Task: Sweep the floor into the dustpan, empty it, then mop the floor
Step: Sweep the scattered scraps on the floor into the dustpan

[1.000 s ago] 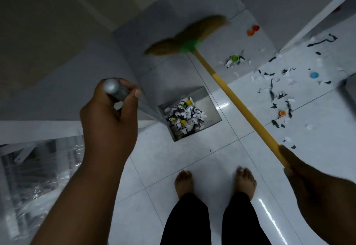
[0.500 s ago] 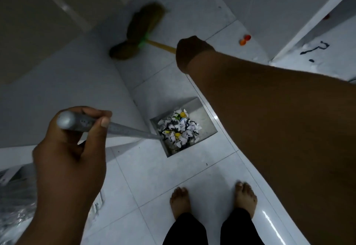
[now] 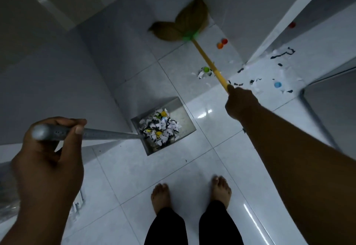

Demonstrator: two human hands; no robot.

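Observation:
My left hand grips the grey metal handle of the dustpan, which rests on the white tile floor and holds a heap of paper scraps and bottle caps. My right hand grips the yellow stick of the broom. The broom's brown bristle head is stretched far forward near the wall corner, blurred. Loose scraps with a green cap lie beside the stick. More black and white scraps and a blue cap lie at the right.
Orange and red caps lie near the far wall; another red cap sits beyond a white ledge. Grey walls close in on the left and far side. My bare feet stand on the glossy tiles. Crumpled clear plastic lies at the lower left.
My right arm has swung back to the right and the broom head moved from the far left corner toward the centre-right. The left hand keeps holding the dustpan handle.

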